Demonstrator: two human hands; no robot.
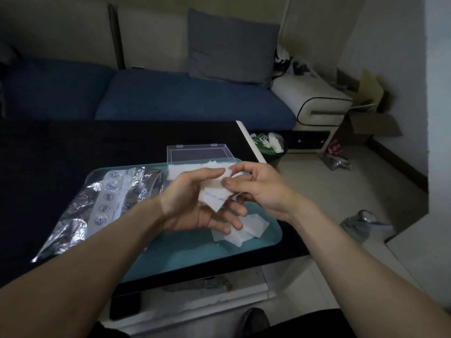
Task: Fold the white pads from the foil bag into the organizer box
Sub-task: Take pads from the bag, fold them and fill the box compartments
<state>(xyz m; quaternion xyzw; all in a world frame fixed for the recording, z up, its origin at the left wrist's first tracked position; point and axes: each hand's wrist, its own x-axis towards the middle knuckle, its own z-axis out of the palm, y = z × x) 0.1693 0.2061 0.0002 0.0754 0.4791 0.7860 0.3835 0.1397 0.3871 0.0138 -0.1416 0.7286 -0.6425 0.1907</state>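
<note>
A white pad [214,195] is held above the teal tray [185,254] between both hands. My left hand [195,203] lies palm up under it, fingers spread beneath the pad. My right hand [256,189] pinches the pad's upper right edge with thumb and forefinger. The clear organizer box [199,154] stands open at the tray's far edge, with white pads [180,170] lying in it. The crinkled foil bag [97,206] lies on the tray's left side. Several loose white pads [244,231] rest on the tray below my hands.
The tray sits on a black table [61,154] whose right edge is near the box. A blue sofa [170,93] stands behind it. A waste bin [271,145], a cardboard box [366,118] and a plastic bottle [363,223] are on the floor to the right.
</note>
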